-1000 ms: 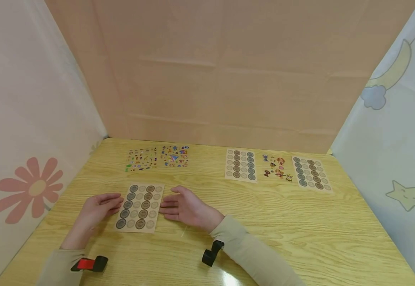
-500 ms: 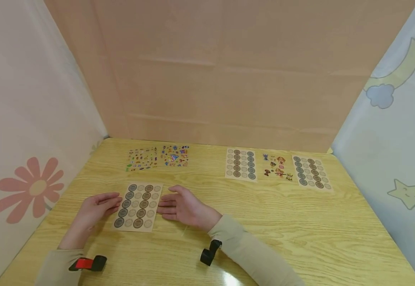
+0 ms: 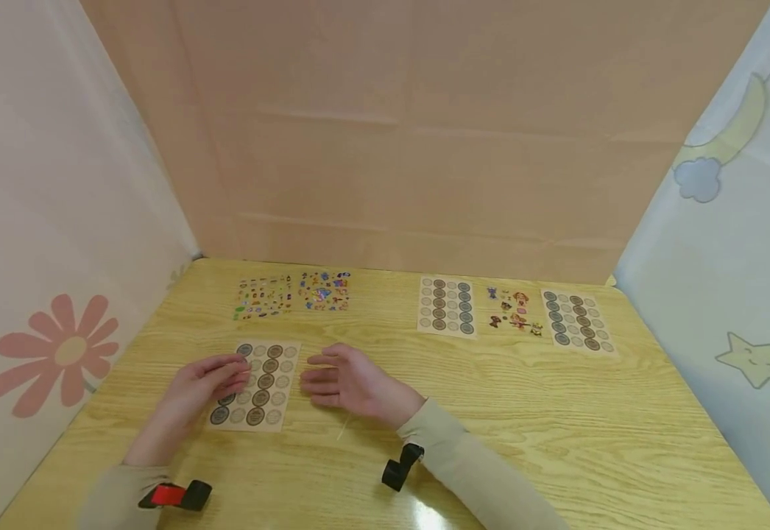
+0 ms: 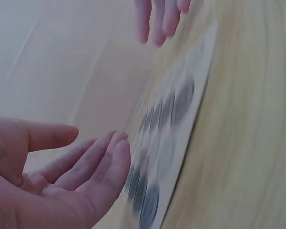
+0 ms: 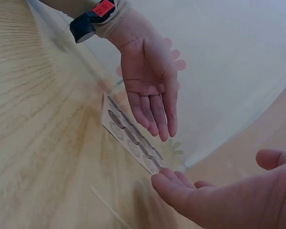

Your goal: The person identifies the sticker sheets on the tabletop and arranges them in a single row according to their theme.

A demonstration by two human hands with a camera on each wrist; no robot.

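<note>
A pale sheet of round stickers point(image 3: 267, 397), with grey, brown and cream circles in columns, lies flat on the wooden table at front left. Over its left side hovers my left hand point(image 3: 202, 383), hiding some circles; the left wrist view shows its fingers nearly straight, the thumb apart, nothing held. Just off the sheet's right edge is my right hand point(image 3: 358, 384), palm turned left, with relaxed, straight fingers and nothing in them. In the right wrist view, my right hand point(image 5: 233, 195) has its fingertips near the sheet's edge point(image 5: 133, 145).
Two clear sheets of small colourful stickers point(image 3: 263, 298) lie at back left. Toward the back right are two more round-sticker sheets point(image 3: 446, 305), with a clear cartoon sticker sheet point(image 3: 516, 311) between them. A tan back wall point(image 3: 385, 147) and printed side cloths enclose the table.
My left hand has lifted off the sheet's left edge and moved right, over the sheet. My right hand has drawn slightly right, away from the sheet. The sheet has shifted slightly left.
</note>
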